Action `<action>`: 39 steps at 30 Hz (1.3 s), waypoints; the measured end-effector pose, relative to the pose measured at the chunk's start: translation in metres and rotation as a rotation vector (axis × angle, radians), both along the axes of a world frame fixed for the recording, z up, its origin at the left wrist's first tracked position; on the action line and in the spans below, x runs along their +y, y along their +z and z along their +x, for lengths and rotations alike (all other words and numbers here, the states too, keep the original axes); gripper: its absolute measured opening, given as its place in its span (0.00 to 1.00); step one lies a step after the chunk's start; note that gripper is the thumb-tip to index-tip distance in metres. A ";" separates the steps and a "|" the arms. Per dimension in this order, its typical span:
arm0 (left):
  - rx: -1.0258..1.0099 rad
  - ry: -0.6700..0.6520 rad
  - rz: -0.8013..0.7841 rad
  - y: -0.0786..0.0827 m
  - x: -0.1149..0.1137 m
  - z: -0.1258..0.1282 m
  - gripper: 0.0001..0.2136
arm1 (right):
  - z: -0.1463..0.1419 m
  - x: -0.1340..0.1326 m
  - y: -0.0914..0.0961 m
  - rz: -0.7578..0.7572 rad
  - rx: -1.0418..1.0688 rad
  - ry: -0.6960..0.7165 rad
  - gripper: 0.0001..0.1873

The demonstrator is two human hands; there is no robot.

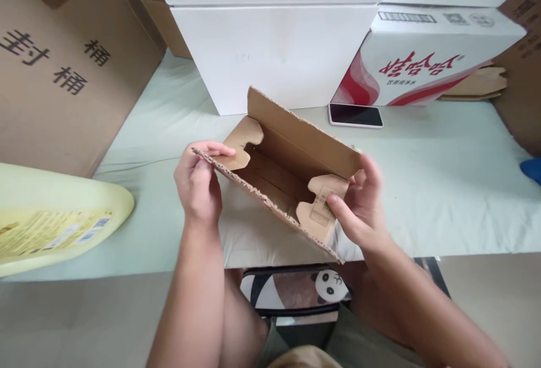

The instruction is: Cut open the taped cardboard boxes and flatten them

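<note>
A small brown corrugated cardboard box [291, 148] is held open between both hands above the near edge of a pale green table [443, 187]. My left hand [198, 185] pinches the box's left end, thumb on the folded side flap. At the right end my right hand [359, 204] grips the box, thumb pressing the notched side flap with a small printed label, fingers behind the wall. The box's inside shows nothing in it and its top flaps stand up.
A large white box [279, 52] and a red-and-white printed carton [422, 58] stand behind. A phone [355, 115] lies face up by them. A big brown carton [63, 63] is at left, a yellow container [54, 221] below it. A panda-print stool [304, 289] sits under the table.
</note>
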State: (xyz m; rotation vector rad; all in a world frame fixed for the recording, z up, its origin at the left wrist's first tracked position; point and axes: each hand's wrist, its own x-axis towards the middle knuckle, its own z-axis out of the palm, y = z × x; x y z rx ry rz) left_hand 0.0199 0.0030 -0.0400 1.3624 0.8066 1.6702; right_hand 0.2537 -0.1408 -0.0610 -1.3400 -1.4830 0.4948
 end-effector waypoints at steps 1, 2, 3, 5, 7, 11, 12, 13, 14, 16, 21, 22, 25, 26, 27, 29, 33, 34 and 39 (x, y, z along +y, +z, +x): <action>0.016 0.010 0.013 -0.002 0.001 0.000 0.13 | -0.002 0.001 -0.001 0.056 0.042 0.016 0.45; 0.033 0.020 0.026 -0.004 0.002 -0.001 0.13 | -0.003 0.001 -0.002 0.110 0.069 0.033 0.46; 0.049 0.029 0.035 -0.005 0.003 -0.001 0.13 | -0.003 0.001 0.000 0.147 0.071 0.054 0.44; 0.074 0.043 0.040 -0.009 0.004 -0.002 0.14 | -0.001 0.002 0.004 0.157 0.014 0.098 0.33; 0.106 0.065 0.036 -0.013 0.005 -0.003 0.16 | 0.002 0.003 0.007 0.167 -0.047 0.126 0.23; 0.243 0.092 0.078 -0.018 0.008 -0.004 0.17 | 0.005 0.004 0.005 0.208 -0.048 0.133 0.23; 0.276 0.093 0.089 -0.018 0.009 -0.004 0.17 | 0.004 0.005 0.004 0.215 -0.039 0.134 0.24; 0.301 0.093 0.097 -0.019 0.010 -0.004 0.16 | 0.004 0.005 0.002 0.219 -0.034 0.136 0.24; 0.322 0.091 0.104 -0.019 0.010 -0.004 0.16 | 0.004 0.005 0.001 0.223 -0.033 0.139 0.24; 0.358 0.088 0.131 -0.018 0.011 -0.003 0.14 | 0.004 0.005 0.000 0.227 -0.039 0.142 0.24; 0.428 0.092 0.219 -0.013 0.008 -0.001 0.10 | 0.005 0.005 0.002 0.183 -0.035 0.134 0.23; 0.426 0.094 0.228 -0.013 0.007 -0.001 0.10 | 0.005 0.005 0.003 0.180 -0.022 0.134 0.23; 0.428 0.101 0.233 -0.011 0.004 0.001 0.11 | 0.005 0.003 0.000 0.211 0.034 0.158 0.22; 0.428 0.101 0.227 -0.010 0.004 0.001 0.11 | 0.004 0.001 -0.002 0.222 0.060 0.164 0.22; 0.422 0.100 0.220 -0.009 0.004 0.001 0.11 | 0.004 -0.001 -0.004 0.224 0.091 0.158 0.22; 0.393 0.096 0.201 -0.007 0.003 0.001 0.12 | 0.004 -0.005 -0.009 0.183 0.164 0.105 0.24; 0.321 0.115 0.117 -0.004 0.003 0.001 0.13 | 0.005 -0.006 -0.015 0.010 0.286 0.025 0.29; 0.285 0.134 0.083 -0.003 0.003 0.001 0.13 | 0.006 -0.004 -0.016 -0.033 0.309 0.023 0.29; -0.029 0.355 -0.136 0.003 0.010 -0.002 0.11 | 0.008 0.010 -0.020 -0.263 0.393 -0.005 0.30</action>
